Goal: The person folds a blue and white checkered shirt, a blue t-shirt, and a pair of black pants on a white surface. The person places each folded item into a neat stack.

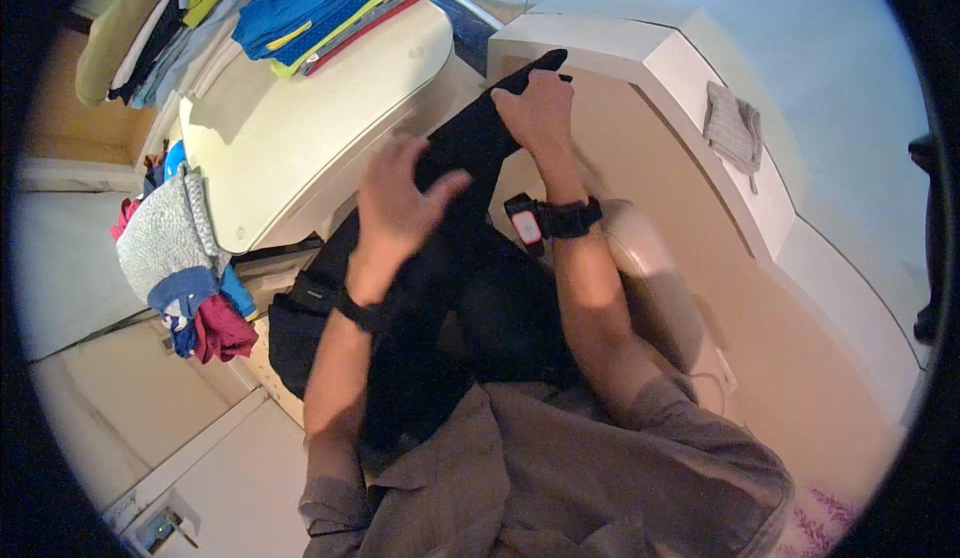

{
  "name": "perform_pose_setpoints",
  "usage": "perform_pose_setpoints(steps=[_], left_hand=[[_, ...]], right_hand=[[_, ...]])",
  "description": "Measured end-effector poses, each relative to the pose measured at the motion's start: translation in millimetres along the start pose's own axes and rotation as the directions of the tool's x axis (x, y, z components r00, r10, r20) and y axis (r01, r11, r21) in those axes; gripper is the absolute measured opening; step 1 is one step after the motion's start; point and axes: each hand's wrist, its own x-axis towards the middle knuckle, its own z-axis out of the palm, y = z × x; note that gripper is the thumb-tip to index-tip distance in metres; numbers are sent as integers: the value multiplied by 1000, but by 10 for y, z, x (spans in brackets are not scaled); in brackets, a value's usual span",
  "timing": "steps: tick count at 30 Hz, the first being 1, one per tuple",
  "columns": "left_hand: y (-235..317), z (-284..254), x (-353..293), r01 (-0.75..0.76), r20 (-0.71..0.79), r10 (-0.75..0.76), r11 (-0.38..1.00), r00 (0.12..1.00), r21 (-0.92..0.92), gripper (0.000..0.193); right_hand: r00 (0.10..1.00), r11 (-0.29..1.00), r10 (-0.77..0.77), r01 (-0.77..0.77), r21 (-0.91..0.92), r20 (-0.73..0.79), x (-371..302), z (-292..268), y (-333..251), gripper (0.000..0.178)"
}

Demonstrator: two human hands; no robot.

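Note:
A black garment [470, 163] lies across my lap, with one long narrow part, like a trouser leg or sleeve, stretched up and away from me. At its far end my right hand [537, 113] grips the cloth, fingers bent round it, and a bit of black fabric sticks out beyond them. My left hand [400, 198] hovers at or just above the middle of that part, thumb and fingers apart and slightly blurred; whether it touches is unclear. Folds of the garment bunch at the lower left. Both wrists wear black bands, the right one with a red-and-white device.
Ahead on the left stands a cream table [330, 118] bearing stacks of folded clothes [320, 8]. A heap of clothes [175, 248] hangs by its left corner. To the right runs a white ledge [690, 68] with a folded grey cloth [733, 128] on it.

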Motion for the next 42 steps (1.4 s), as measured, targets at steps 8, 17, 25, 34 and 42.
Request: perform_pose_setpoints(steps=[8,17,25,34,42], left_hand=[[160,438,-828,106,26,-120,942,992,318,45],[-334,120,-774,450,-145,-507,841,850,-301,30],[52,131,-732,323,-385,-323,944,864,-66,25],[305,585,-873,30,-217,0,990,976,135,12],[243,822,-997,-11,-255,50,988,966,152,12]], right_hand=[[1000,999,-1,1,-46,9,158,292,79,35],[901,573,62,-384,724,429,-132,702,285,34],[781,981,135,-190,26,609,-811,990,1100,43],[579,228,73,-803,551,812,-1073,1097,1129,23],[885,470,150,-457,755,442,-1059,857,1029,18]])
